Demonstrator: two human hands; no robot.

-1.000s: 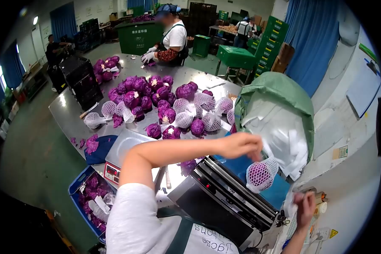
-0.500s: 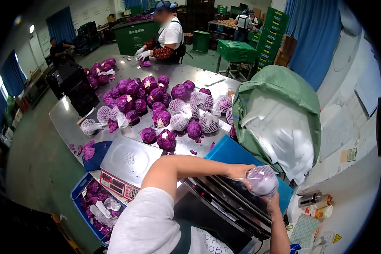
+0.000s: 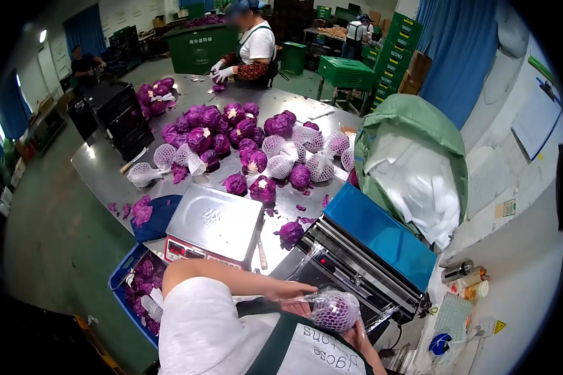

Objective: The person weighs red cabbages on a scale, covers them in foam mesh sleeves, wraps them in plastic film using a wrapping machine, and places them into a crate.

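A red cabbage (image 3: 334,311) in a white foam net, with clear plastic film around it, is held close to my apron. My left hand (image 3: 293,296) is at its left side, fingers curved against the film, which trails back over the wrist. From the right and below, my right hand (image 3: 358,339) cups the cabbage, its fingers partly hidden. Just beyond is a film wrapping machine (image 3: 356,265) with a blue top (image 3: 381,228). A bare red cabbage (image 3: 290,233) sits by the machine's left corner.
A scale (image 3: 216,222) and a knife (image 3: 262,255) lie to the left, above a blue crate (image 3: 120,281) of trimmings. Many cabbages (image 3: 200,139) cover the steel table (image 3: 100,181). A green sack (image 3: 413,115) stands at right. A co-worker (image 3: 253,47) handles cabbage across the table.
Both hands have brought the cabbage from over the machine down and left, toward my body. The net now shows clearly, and the machine is uncovered. The view has shifted slightly.
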